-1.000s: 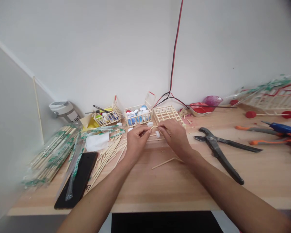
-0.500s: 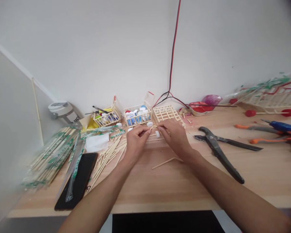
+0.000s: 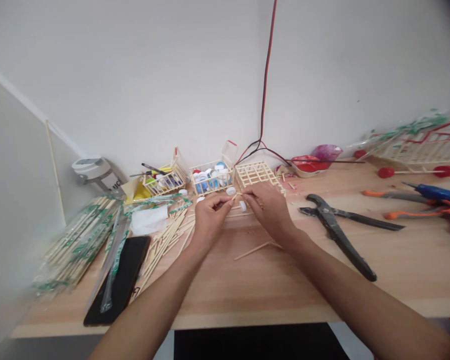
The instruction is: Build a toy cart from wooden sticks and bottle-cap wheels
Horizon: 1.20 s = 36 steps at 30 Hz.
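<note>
Stick (image 3: 237,195) btwn L+R fingers (image 3: 222,199)

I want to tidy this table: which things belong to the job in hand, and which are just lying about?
Likely belonging to the job:
Thin wooden piece, held in the fingertips of left hand and right hand
Loose wooden sticks
Stick-built lattice box, behind the right hand

Probably just lying about:
Black phone
White sheet
Grey-and-white container

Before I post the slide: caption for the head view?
Left hand and right hand pinch a thin stick near crates, black pliers lying right.
</note>
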Tool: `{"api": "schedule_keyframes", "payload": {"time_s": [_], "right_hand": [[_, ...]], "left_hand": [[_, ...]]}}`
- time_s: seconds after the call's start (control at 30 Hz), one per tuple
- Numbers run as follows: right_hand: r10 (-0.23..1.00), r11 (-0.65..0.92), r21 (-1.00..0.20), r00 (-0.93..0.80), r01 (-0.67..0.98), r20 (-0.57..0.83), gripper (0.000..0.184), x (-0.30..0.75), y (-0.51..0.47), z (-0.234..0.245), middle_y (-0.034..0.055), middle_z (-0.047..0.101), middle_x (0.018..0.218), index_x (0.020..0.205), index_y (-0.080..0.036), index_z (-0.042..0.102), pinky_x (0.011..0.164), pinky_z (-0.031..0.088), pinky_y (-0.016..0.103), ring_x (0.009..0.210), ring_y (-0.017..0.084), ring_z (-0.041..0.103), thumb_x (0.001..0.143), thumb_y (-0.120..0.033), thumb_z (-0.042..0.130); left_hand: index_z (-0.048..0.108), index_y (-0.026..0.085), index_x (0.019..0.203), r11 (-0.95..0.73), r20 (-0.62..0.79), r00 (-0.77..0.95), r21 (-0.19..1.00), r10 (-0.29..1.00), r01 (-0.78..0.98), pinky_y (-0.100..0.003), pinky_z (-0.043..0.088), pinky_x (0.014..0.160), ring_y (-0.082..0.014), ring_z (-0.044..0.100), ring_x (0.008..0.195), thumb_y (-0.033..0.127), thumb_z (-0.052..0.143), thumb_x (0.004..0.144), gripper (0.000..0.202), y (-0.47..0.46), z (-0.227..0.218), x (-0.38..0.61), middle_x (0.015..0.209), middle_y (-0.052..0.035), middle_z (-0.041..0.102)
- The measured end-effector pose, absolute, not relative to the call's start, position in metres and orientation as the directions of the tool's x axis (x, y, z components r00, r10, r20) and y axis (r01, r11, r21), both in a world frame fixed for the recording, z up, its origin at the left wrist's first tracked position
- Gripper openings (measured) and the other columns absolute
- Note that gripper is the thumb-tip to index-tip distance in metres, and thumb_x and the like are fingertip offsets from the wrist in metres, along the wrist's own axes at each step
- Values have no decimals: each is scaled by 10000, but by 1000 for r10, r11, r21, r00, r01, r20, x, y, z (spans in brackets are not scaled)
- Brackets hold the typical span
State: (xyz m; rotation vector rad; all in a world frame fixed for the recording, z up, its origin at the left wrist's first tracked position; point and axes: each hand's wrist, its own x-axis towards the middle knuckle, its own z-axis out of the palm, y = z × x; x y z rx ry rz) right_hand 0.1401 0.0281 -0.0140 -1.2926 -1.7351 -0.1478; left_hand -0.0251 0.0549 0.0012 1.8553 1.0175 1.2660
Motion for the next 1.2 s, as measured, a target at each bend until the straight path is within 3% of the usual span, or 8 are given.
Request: {"api": "schedule_keyframes", "payload": {"time_s": [1.2], "right_hand": [[691,434,-412,-2,801,723,137,140,26,-11,49,654,839,848,-204,630,757,371,340,824,213,560,921,-262,531]], "left_hand": [[747,173,778,-504,468,200,839,861,204,-260,447,638,-151,608,726,210,683,758,76,54,4,-25,786,-38,702]]}}
